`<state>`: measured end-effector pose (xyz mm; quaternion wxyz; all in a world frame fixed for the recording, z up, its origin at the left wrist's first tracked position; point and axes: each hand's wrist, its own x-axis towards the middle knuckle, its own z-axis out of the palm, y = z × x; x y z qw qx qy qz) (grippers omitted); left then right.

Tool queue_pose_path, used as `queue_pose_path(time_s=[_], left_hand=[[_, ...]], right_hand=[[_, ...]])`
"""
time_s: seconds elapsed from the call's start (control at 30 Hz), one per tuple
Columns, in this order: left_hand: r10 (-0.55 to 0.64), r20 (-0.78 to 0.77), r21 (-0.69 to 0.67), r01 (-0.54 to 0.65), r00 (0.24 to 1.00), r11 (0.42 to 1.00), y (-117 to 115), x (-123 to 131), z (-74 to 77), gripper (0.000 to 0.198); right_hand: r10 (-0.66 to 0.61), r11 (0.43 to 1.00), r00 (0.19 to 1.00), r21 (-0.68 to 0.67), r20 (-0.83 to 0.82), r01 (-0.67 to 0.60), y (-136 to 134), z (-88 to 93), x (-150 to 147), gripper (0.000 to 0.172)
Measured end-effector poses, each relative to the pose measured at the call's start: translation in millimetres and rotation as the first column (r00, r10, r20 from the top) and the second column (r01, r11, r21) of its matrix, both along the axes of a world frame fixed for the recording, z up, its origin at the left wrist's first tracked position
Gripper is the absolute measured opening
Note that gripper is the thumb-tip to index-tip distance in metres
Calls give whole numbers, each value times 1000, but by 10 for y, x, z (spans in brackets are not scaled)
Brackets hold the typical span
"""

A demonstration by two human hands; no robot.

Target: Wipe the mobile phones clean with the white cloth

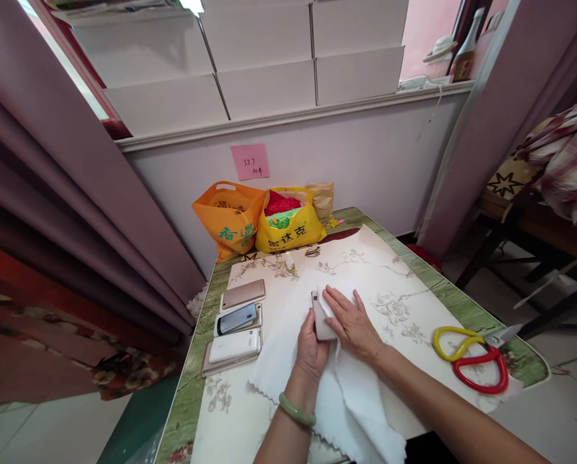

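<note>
My left hand (312, 345) is closed around the lower left side of a white mobile phone (323, 328), which is tilted over the table. My right hand (353, 322) presses a white cloth (353, 393) against the phone's right side, with fingers stretched over it and the little finger lifted. The cloth's zigzag edge hangs down over the table and toward my lap. On the left, several other phones lie in a row: a rose-gold phone (244, 294), a blue-grey phone (237, 318) on another one, and a white phone (235, 346) on a further one.
An orange bag (228, 219) and a yellow bag (291, 225) stand at the table's back, beside a brown paper packet (322, 201). Large yellow-and-red scissors (479, 354) lie near the right edge. A small clear bottle (290, 261) and a dark metal item (312, 251) are behind the cloth.
</note>
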<state>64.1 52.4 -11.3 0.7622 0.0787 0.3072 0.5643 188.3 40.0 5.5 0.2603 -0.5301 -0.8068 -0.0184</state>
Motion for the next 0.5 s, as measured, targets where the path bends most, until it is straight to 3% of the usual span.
queue_pose_path(time_s=[0.1,0.23,0.33,0.5], left_hand=[[59,-17,-17,-59,998,998,26,-38,-45,28],[29,3,18,-30,1000,999,43,-78,-40,29],[36,-14,-19,-36,999,999,36,-71,-32,24],[29,-37,-9,-30,999,1000,4,-36,-46,26]], right_hand=[[86,996,996,-35,1,-86,-308,-64,-43,63],[164,986,983,-13,76,-164,-611,-119,-6,68],[153,987,984,30,92,-157,-509,-71,45,65],[56,998,998,27,35,-57,-50,55,35,62]])
